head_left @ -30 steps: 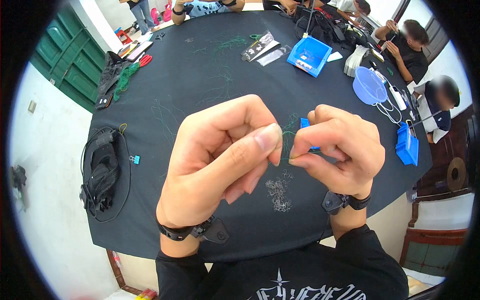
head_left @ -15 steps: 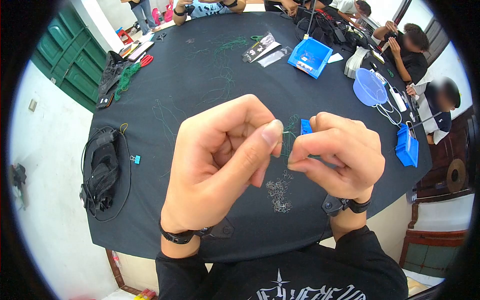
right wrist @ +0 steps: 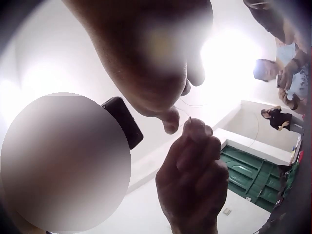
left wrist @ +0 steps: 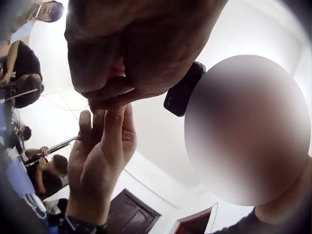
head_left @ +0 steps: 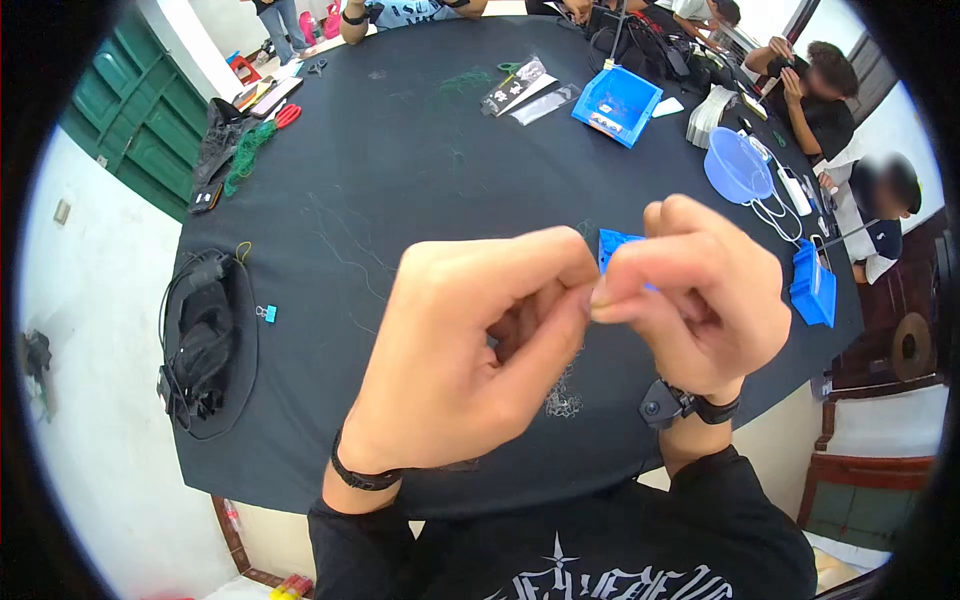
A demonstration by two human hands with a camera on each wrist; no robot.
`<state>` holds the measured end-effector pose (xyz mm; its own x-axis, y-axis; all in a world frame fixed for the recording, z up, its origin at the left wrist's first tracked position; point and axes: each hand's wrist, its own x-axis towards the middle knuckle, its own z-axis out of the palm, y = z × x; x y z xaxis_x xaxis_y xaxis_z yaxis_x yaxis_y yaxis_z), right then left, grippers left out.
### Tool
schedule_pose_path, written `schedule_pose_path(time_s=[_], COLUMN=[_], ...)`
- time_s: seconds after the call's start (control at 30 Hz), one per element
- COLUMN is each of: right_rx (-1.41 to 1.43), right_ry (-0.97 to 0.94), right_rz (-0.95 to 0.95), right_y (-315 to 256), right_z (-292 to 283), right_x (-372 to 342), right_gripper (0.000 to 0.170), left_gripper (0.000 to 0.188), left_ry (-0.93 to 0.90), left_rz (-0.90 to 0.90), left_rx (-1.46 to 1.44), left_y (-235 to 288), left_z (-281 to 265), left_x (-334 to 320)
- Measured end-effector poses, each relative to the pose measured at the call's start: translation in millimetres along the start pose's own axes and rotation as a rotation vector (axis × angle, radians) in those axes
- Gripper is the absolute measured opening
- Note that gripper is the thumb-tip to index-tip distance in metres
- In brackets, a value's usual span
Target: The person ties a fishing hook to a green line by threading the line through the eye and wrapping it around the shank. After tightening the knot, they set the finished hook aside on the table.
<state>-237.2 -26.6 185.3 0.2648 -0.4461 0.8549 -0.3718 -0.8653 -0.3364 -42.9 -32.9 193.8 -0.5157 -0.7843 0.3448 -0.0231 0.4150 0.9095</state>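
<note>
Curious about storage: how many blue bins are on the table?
2 clearly: the far bin and the right-side bin. Blue plastic behind the right hand may be a third.

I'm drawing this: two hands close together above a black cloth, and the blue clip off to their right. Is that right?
Not quite: the head view shows the blue clip off to the left, near a black bundle. The left hand and right hand are close together above the black cloth.
</note>
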Motion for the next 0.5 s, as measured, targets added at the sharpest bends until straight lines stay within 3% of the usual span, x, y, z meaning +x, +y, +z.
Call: schedule_pose_path(time_s=[0.33,0.5], right_rx=[-0.072,-0.008], right_ry=[-0.010,-0.012], right_rz=[-0.005,0.049], right_y=[14,16], right_z=[-12,-7], right_x=[1,-1], right_gripper=[0.028,0.028], left_gripper=[0.012,0.013], left_ry=[-0.088,-0.018], left_rz=[-0.060,-0.106], left_rx=[-0.089,-0.192], left_y=[8,15], left_z=[7,10], left_x=[-4,-6])
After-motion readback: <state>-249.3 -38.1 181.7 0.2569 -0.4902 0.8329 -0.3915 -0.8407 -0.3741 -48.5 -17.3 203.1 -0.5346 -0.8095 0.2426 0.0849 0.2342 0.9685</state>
